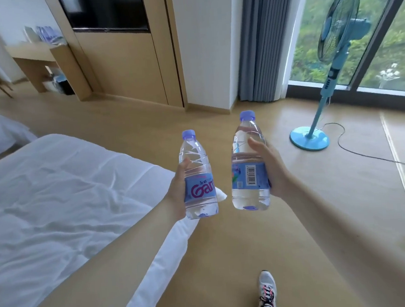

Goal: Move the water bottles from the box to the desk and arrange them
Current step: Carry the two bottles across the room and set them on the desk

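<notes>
Clear plastic bottles, 2 (both purple-capped), hang upright above the floor (228, 248): left grip (176, 191) curled round the left bottle (198, 175), right grip (274, 169) curled round the right bottle (247, 166).

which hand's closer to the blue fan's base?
Right. The right hand, gripping a bottle, sits below-left of the fan base in view; the left hand, gripping another bottle, is farther left, by the bed.
</notes>
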The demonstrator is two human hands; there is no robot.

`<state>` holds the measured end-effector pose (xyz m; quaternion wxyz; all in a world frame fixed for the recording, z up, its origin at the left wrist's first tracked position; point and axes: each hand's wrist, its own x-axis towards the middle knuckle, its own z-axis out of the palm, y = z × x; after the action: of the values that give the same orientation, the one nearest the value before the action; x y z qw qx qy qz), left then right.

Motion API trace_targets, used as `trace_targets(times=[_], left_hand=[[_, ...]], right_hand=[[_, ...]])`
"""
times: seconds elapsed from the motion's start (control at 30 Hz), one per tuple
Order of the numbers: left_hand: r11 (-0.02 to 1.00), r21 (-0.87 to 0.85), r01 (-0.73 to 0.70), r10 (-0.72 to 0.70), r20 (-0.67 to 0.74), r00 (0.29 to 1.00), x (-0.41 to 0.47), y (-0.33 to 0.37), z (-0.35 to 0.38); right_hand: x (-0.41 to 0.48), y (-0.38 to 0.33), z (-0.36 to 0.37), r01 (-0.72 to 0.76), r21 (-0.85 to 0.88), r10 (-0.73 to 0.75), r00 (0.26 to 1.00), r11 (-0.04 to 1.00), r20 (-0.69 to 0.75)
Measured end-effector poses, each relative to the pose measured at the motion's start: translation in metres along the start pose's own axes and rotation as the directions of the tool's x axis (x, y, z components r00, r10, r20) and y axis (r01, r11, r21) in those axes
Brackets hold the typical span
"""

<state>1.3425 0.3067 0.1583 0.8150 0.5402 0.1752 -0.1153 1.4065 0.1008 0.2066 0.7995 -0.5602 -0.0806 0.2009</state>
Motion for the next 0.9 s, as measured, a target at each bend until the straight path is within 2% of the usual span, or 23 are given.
trace_targets(times=[0.1,0.23,0.5,0.7,0.9], left_hand=[[1.0,0.024,-0.003,0.004,-0.019,1.0,0.045,0.018,0.022],[0.999,-0.025,0.028,-0.028,-0.014,1.0,0.103,0.049,0.057],[0.994,-0.104,0.045,-0.06,-0.143,0.988,0.206,0.079,0.106],[0.99,-0.118,0.076,-0.098,-0.189,0.977,0.262,0.092,0.111],[0.987,-0.137,0.081,-0.102,-0.159,0.982,0.34,0.122,0.115]], right_hand=[[0.044,-0.014,-0.028,-0.009,0.003,0.009,1.0,1.0,0.018],[0.106,-0.041,-0.065,0.0,0.044,-0.002,0.999,0.999,0.035],[0.204,-0.067,-0.14,-0.047,0.079,0.045,0.999,0.996,0.027],[0.252,-0.065,-0.174,-0.156,0.109,0.154,0.988,0.982,0.026],[0.325,-0.077,-0.198,-0.29,0.218,0.269,0.956,0.932,0.12]])
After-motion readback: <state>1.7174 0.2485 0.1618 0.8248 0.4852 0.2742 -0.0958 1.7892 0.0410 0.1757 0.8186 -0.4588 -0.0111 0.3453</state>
